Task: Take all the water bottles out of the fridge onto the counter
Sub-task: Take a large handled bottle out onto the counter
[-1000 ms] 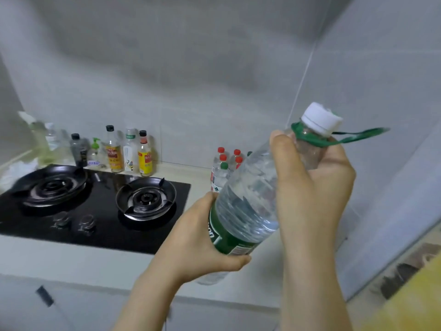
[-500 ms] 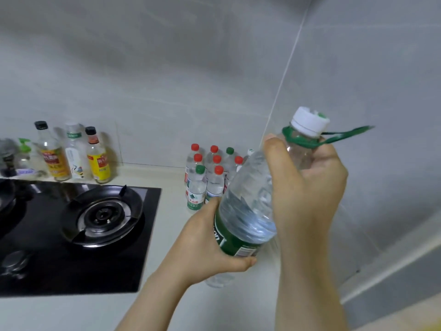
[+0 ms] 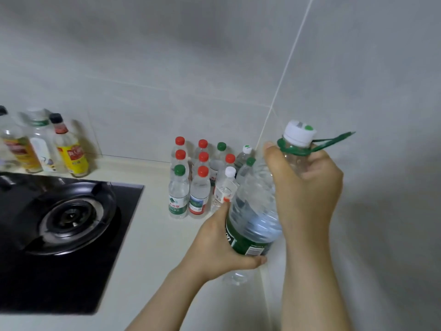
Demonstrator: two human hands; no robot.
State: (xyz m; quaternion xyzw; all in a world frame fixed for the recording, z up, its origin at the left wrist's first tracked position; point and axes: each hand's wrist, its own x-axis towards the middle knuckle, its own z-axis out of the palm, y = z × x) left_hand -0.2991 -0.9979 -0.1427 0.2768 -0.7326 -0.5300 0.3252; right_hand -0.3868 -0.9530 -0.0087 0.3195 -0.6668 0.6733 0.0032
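Nearer now, the big bottle [image 3: 255,211] tilts over the counter [image 3: 152,247] beside the small bottles [image 3: 198,180]; my left hand [image 3: 214,249] grips its labelled base, right hand [image 3: 307,185] its neck. Looks heavy, slick: support underneath.

A large bottle [image 3: 255,206] of clear, ribbed plastic is seen with a glossy green label, a matt white plastic cap [image 3: 299,133] and a thin green plastic loop [image 3: 296,152]. Small bottles [image 3: 198,189] of the same clear plastic, capped in smooth red, green and white plastic, are grouped at the counter's back right corner. The counter [image 3: 152,247] is shown as smooth, pale and faintly glossy, the hob [image 3: 114,271] as glossy black glass with a dark metal burner [image 3: 71,217]. The walls [image 3: 167,68] are tiled in smooth grey.
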